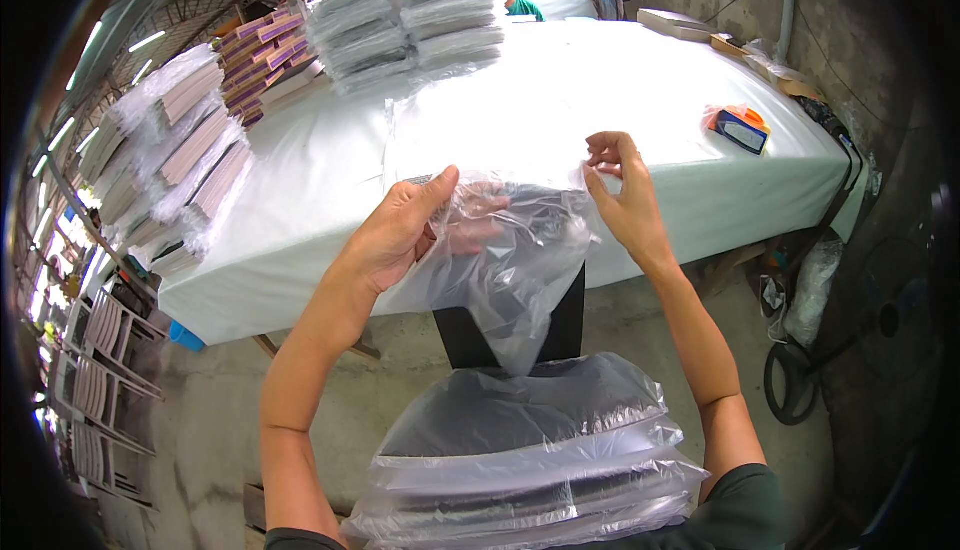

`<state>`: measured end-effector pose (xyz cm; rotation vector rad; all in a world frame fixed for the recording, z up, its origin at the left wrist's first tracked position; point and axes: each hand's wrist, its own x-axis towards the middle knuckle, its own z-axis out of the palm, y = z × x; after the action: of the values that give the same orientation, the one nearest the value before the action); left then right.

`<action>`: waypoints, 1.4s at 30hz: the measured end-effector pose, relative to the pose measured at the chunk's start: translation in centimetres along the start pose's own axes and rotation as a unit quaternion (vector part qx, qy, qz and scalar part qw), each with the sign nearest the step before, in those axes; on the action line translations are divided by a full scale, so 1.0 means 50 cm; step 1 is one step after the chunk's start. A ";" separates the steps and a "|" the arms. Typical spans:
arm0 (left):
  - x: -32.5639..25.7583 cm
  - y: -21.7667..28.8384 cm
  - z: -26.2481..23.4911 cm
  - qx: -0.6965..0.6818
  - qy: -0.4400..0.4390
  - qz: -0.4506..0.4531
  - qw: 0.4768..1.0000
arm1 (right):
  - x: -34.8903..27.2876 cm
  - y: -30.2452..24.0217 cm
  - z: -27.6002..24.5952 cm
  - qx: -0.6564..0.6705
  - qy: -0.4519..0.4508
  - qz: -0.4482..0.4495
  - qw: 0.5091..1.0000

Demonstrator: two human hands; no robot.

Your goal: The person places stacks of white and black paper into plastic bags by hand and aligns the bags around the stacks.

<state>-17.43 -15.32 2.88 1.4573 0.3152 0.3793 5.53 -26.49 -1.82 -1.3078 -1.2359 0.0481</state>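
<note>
My left hand (pixel 405 230) grips one side of a clear plastic bag (pixel 520 260), fingers reaching inside its mouth. My right hand (pixel 622 195) pinches the bag's other top edge. A flat black item (pixel 560 335) hangs partly inside the bag, its lower part showing below the plastic. Under my arms lies a stack of bagged black flat items (pixel 530 460). Both hands are at the front edge of a table covered in white cloth (pixel 560 100).
Stacks of bagged flat goods (pixel 410 15) stand at the table's far side and along its left (pixel 180 150). A small orange and blue object (pixel 740 128) lies at the right. A fan (pixel 885 320) stands on the floor right. A person sits far behind.
</note>
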 end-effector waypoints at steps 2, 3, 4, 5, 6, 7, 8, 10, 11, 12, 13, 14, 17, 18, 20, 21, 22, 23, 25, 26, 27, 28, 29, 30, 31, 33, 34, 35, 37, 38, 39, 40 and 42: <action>-0.001 -0.005 0.013 -0.029 0.002 0.012 1.000 | -0.004 -0.023 0.010 -0.077 0.037 -0.122 0.989; -0.001 -0.008 0.021 -0.059 0.003 0.022 0.998 | -0.012 -0.041 0.013 -0.046 0.034 -0.190 0.980; -0.004 -0.010 0.026 -0.059 0.004 0.023 0.998 | -0.018 -0.065 0.018 -0.015 0.031 -0.256 0.966; -0.003 -0.013 0.032 -0.072 0.000 0.031 0.997 | -0.022 -0.085 0.022 -0.016 0.031 -0.256 0.966; -0.003 -0.015 0.035 -0.085 -0.003 0.038 0.996 | -0.025 -0.105 0.028 -0.080 -0.001 -0.321 0.944; -0.002 -0.019 0.035 -0.085 -0.003 0.036 0.996 | -0.028 -0.119 0.035 -0.142 -0.031 -0.381 0.913; -0.001 -0.025 0.034 -0.122 -0.021 0.012 0.992 | -0.027 -0.127 0.044 -0.142 -0.031 -0.379 0.914; -0.001 -0.028 0.036 -0.160 -0.039 -0.013 0.986 | -0.021 -0.137 0.055 -0.193 -0.049 -0.419 0.886; -0.003 -0.026 0.039 -0.152 -0.024 -0.015 0.988 | -0.019 -0.142 0.051 -0.188 -0.065 -0.430 0.881; -0.002 -0.025 0.040 -0.143 -0.009 -0.016 0.990 | -0.020 -0.139 0.048 -0.189 -0.065 -0.428 0.881; -0.003 -0.025 0.033 -0.145 -0.008 -0.016 0.989 | -0.020 -0.137 0.047 -0.189 -0.098 -0.453 0.866; -0.001 -0.024 0.019 -0.059 0.007 -0.022 0.998 | -0.021 -0.139 0.047 -0.188 -0.131 -0.476 0.849; 0.019 -0.031 -0.051 0.116 0.080 0.036 0.989 | -0.059 -0.146 0.030 -0.084 -0.236 -0.413 0.875; 0.024 -0.034 -0.091 0.204 0.140 0.096 0.964 | -0.077 -0.146 0.031 -0.013 -0.323 -0.322 0.890; 0.016 -0.023 -0.219 0.475 0.312 0.044 0.822 | -0.102 -0.138 0.052 0.048 -0.319 -0.307 0.895; 0.013 -0.015 -0.212 0.535 0.353 0.084 0.763 | -0.107 -0.124 0.052 0.015 -0.300 -0.292 0.908; 0.000 0.004 -0.194 0.590 0.390 0.127 0.695 | -0.107 -0.119 0.049 0.009 -0.295 -0.294 0.909; -0.019 0.029 -0.146 0.496 0.370 0.265 0.739 | -0.101 -0.116 0.049 -0.012 -0.290 -0.234 0.928; -0.060 0.033 -0.035 0.361 0.222 0.357 0.833 | -0.098 -0.106 0.043 -0.021 -0.243 -0.178 0.953; -0.063 0.002 0.012 0.487 0.111 0.364 0.786 | -0.090 -0.107 0.041 -0.032 -0.239 -0.175 0.954; -0.074 0.002 0.087 0.520 0.033 0.194 0.831 | -0.079 -0.112 0.046 0.007 -0.202 -0.158 0.966; -0.051 -0.010 0.108 0.592 -0.041 0.013 0.805 | -0.073 -0.120 0.052 0.048 -0.169 -0.140 0.974; -0.035 -0.017 0.110 0.641 -0.110 -0.168 0.741 | -0.065 -0.148 0.047 0.074 -0.160 -0.048 0.983; -0.057 -0.039 0.062 0.640 -0.101 -0.169 0.743 | -0.055 -0.152 0.041 0.077 -0.167 -0.054 0.981; -0.104 -0.061 -0.010 0.482 -0.081 -0.086 0.868 | -0.044 -0.152 0.025 0.142 -0.248 -0.038 0.958; -0.150 -0.102 -0.005 -0.018 0.114 0.080 0.990 | -0.041 -0.093 0.005 0.167 -0.420 -0.074 0.889; -0.166 -0.128 -0.008 -0.206 0.140 0.204 0.947 | -0.055 -0.071 0.008 0.161 -0.417 -0.069 0.892; -0.168 -0.142 -0.014 -0.310 0.120 0.259 0.907 | -0.082 -0.053 0.009 0.208 -0.546 0.061 0.810; -0.186 -0.165 -0.027 -0.362 0.096 0.294 0.879 | -0.096 -0.044 0.011 0.250 -0.655 0.183 0.689; -0.210 -0.168 -0.029 -0.360 0.103 0.309 0.875 | -0.096 -0.047 0.017 0.238 -0.593 0.148 0.755; -0.229 -0.167 -0.031 -0.355 0.109 0.321 0.871 | -0.095 -0.047 0.021 0.225 -0.524 0.112 0.814; -0.230 -0.172 -0.037 -0.356 0.106 0.328 0.869 | -0.083 -0.032 0.015 0.222 -0.428 0.040 0.875; -0.231 -0.182 -0.045 -0.358 0.100 0.337 0.865 | -0.070 -0.055 0.009 0.637 -0.143 0.260 0.712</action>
<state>-28.29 -18.99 -6.65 0.7418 -0.1894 1.0941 2.11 -29.36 -2.15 -0.3218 -0.6856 1.3252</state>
